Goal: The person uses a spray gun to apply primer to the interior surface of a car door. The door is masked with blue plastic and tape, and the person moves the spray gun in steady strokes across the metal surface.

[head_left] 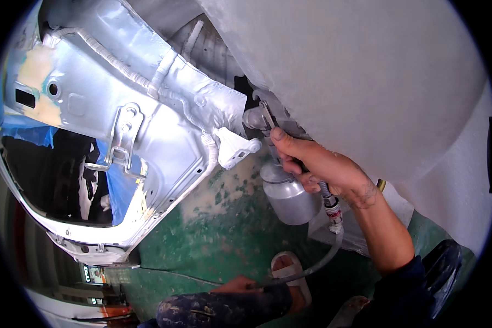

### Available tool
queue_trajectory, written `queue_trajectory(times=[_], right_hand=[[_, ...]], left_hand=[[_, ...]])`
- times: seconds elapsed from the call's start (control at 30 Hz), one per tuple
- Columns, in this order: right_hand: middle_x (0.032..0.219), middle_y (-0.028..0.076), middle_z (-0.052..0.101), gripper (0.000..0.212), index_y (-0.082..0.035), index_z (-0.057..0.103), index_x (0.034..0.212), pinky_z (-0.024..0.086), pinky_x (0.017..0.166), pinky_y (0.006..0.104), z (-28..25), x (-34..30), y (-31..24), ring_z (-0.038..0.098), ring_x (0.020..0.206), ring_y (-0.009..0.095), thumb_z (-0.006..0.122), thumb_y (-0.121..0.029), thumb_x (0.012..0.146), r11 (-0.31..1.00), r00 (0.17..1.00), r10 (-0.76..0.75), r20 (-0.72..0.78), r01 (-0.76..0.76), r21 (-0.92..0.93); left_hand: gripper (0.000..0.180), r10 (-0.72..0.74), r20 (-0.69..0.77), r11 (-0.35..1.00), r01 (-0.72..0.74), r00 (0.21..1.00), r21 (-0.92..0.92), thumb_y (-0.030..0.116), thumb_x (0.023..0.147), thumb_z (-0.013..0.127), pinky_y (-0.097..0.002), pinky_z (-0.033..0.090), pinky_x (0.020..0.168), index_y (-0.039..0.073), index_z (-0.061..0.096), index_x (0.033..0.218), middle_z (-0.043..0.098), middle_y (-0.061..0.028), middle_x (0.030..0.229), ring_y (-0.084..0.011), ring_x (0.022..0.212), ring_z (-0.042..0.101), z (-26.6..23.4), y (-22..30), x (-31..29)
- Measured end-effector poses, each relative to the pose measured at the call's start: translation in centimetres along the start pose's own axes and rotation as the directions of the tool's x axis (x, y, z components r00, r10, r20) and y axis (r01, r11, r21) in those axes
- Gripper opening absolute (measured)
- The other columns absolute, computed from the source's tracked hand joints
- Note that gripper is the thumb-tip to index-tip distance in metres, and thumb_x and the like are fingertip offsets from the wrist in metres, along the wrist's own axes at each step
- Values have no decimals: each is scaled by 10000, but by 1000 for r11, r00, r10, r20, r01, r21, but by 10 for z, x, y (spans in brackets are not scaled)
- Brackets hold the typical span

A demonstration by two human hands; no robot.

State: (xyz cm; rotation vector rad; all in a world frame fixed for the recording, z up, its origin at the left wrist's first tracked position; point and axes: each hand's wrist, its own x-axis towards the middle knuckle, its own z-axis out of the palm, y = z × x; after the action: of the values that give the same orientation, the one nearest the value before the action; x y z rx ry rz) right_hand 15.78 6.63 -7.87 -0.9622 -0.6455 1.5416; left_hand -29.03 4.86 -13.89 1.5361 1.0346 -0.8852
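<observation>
Green floor (213,235): shows to the left of the right hand and beyond the left hand, with pale, dusty patches; this opening is narrow at the gun's nozzle and widens lower down.
Car body shell (164,120): silver-white metal, left of both hands; its folded right edge ends in a white corner bracket (236,148) just beside the gun's nozzle.
Grey curved panel (366,82): fills the space above and to the right of the right hand, its lower edge close over the knuckles, leaving little room on that side.
Hands: two, both bare. The right hand (325,167) is closed around a spray gun handle. The left hand (238,284) is low, near a paint-flecked trouser knee (202,311), at the hose; I cannot tell whether its fingers are closed.
Counted: one spray gun, one metal cup, one hose, one hinge bracket (123,134) on the shell, one clearly visible pale sandal (295,273).
Spray gun (274,143): in the right hand, nozzle pointing left, well above the left hand.
Metal cup (291,199): hangs from the gun, just below the right hand's fingers.
Air hose (333,251): drops from a coupling beneath the right hand, then curves left to the left hand.
</observation>
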Motion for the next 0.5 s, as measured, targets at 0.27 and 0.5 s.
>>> queue_trajectory(times=[0.27, 0.5], right_hand=[[625, -21, 429, 459, -122, 491, 822, 268, 393, 241, 24, -22, -17, 337, 442, 55, 583, -548, 966, 1000, 994, 25, -103, -24, 14], [576, -24, 418, 359, -126, 502, 833, 284, 376, 248, 76, -44, -65, 358, 414, 66, 585, -432, 1000, 993, 985, -95, -143, 104, 54]], left_hand=[[299, 28, -76, 999, -30, 997, -36, 323, 963, 672, -310, 476, 674, 34, 710, 1033, 667, 6, 806, -67, 774, 572, 2, 3, -8], [332, -44, -147, 991, 25, 988, -129, 363, 952, 686, -312, 460, 641, 44, 722, 1040, 671, 7, 797, -72, 749, 567, -18, 13, -42]])
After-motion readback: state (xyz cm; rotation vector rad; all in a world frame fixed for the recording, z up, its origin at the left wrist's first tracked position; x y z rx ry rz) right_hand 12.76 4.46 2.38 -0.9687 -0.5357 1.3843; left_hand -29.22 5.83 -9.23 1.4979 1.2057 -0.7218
